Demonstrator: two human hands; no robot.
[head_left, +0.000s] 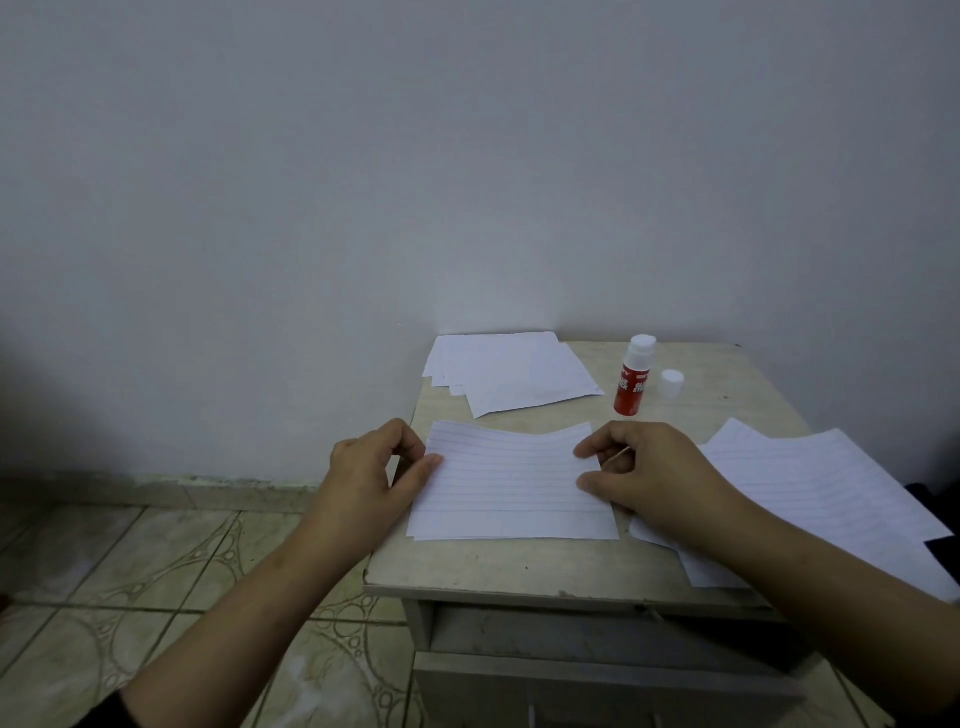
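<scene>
Sheet (509, 488) apparently held for folding, in front of the glue (631, 387).
Its edges are pinched by left hand (374, 467) and right hand (649, 473) fingers; even alignment is likely needed next.

Concerned one lined sheet (511, 483) of white paper, ruled with faint grey lines. Lay landscape on the worktop (519, 564), towards its front left, with the left end reaching the worktop's left edge. Rested mostly flat, though the far edge dipped in the middle between two raised corners. Showed a straight crosswise line close to the near edge (a fold or a second layer, hard to tell). Was pinched at the left end by the left hand (371, 467) and at the right end by the right hand (649, 473).
</scene>
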